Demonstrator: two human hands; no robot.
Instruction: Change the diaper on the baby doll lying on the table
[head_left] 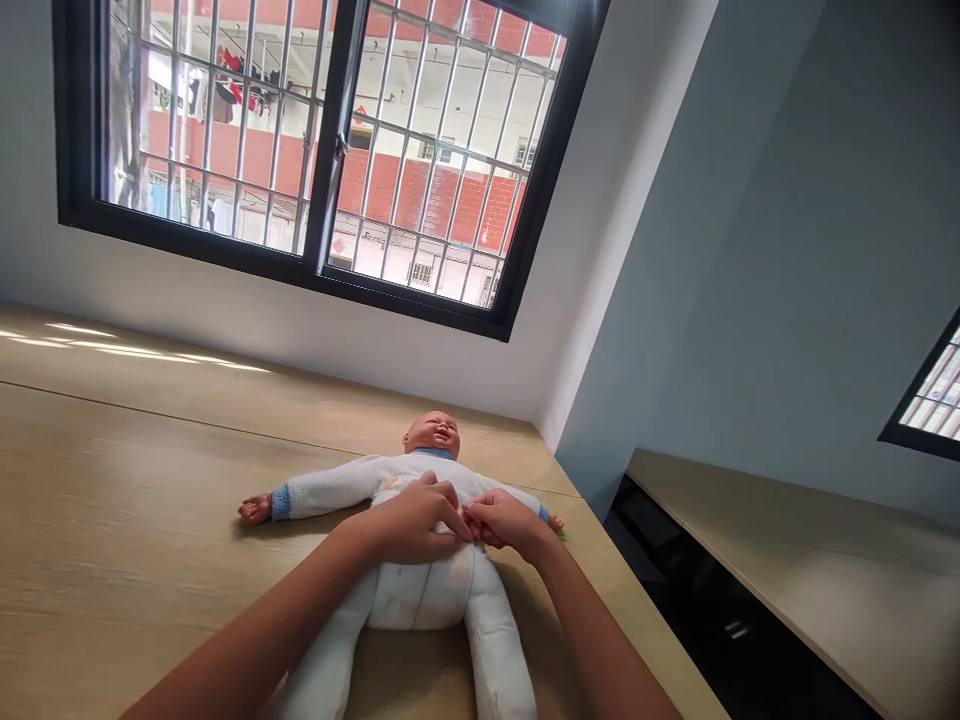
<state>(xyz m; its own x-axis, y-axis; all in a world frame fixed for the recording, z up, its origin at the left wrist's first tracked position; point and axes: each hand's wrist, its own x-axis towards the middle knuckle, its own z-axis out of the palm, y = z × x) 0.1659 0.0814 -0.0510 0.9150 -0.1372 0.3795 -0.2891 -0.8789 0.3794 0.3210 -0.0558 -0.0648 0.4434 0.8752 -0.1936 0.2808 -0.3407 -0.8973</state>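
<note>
Right grip (506, 520): its fingertips are bent close together at the middle of the front of the doll (420, 600); if some cloth is pinched between them, from my distance I cannot tell.
Left grip (420, 515): it rests over the front from the other side, fingers curved toward the right ones; whether they pinch something, this also I cannot tell. I suppose both are so near because the place they touch is small.
White clothing (330, 485): it lies under both grips, with blue collar (433, 453) and blue cuffs (280, 502).
Doll: it lies on its back on the tabletop (150, 520), head toward the window (322, 150), legs toward me; probably so, because the front then faces upward. Its arms are spread, which, I think, leaves the chest reachable.
Tabletop: it carries the doll, so I judge neither grip must lift it.
Other table (787, 540): it stands apart, to the right.
Window: it is barred, and gives daylight.
</note>
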